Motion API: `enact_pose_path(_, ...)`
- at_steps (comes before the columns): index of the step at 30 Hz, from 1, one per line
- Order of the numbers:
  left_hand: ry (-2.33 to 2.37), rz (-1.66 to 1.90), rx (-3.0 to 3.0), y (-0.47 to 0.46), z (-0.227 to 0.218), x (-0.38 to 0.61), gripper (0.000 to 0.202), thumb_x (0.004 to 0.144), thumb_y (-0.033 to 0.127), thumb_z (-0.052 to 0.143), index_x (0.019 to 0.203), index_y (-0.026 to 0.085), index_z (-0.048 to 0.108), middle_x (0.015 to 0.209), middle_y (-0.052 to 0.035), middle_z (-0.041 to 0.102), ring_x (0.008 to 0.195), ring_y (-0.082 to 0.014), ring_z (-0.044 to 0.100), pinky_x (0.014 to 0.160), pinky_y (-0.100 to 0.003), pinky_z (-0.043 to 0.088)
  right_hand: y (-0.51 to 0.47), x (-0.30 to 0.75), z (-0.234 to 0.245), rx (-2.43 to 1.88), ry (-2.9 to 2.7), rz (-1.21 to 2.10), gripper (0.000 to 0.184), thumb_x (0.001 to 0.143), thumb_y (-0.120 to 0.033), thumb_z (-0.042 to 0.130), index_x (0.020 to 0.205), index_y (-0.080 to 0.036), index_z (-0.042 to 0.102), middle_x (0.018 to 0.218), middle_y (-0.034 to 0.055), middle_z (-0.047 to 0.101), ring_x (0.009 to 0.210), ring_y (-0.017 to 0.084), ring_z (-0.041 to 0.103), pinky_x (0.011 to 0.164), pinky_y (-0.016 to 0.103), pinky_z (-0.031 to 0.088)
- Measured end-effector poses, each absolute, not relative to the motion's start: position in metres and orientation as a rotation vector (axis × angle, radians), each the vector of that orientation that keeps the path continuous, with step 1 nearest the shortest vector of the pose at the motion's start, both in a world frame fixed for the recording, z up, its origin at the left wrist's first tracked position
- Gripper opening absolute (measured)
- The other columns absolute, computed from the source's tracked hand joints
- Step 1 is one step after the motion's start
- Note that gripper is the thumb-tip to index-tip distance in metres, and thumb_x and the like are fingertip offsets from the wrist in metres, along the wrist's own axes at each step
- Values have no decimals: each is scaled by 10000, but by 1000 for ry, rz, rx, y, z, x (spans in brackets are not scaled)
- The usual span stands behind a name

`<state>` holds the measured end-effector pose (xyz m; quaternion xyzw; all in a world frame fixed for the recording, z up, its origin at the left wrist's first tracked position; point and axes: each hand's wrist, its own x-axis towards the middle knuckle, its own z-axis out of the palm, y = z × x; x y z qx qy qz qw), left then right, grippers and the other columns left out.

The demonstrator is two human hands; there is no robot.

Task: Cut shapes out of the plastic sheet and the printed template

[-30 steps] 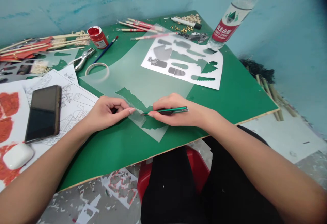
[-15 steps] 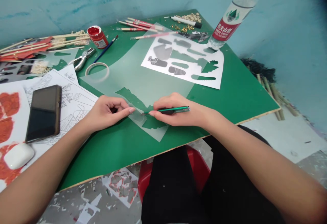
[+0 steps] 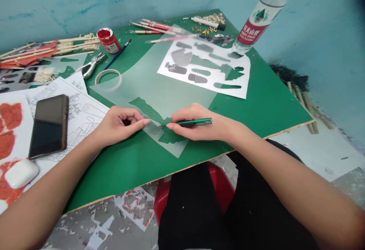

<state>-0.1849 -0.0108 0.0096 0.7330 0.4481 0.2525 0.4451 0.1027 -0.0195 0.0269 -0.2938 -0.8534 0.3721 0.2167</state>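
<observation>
A translucent plastic sheet with a jagged opening near its lower corner lies across the green table. My left hand is closed at the left of that opening, thumb and forefinger pinching a narrow piece of the sheet's edge. In my right hand is a slim green craft knife, gripped like a pen. Its thin tip points left and touches the sheet close to my left fingertips. Under the sheet's right side, partly covered, is a white printed sheet with dark figures and cut-out holes.
A water bottle stands at the back right. Red paint jar, paintbrush, hole-punch pliers and tape roll lie at the back left. A phone and white case rest on papers. Scraps litter the floor.
</observation>
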Motion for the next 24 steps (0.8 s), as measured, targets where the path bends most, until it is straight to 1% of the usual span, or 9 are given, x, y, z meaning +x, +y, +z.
enact_pose_path(6,1118,629,1815,-10,9,-185,308,890,417,782,697,181,737,464,63,407,433,-65,278,415,-214,175,-19,102,26,-811,-2357,1031,342,1049,-313,576,731,-187,555,646,-46,453,605,86,364,611,238,316)
enact_pose_path(24,1114,640,1828,-11,11,-185,305,891,420,778,701,185,740,457,64,401,424,-68,277,407,-222,179,-21,102,26,-820,-2354,1029,321,1043,-313,581,748,-187,585,651,-47,467,601,86,370,613,241,321)
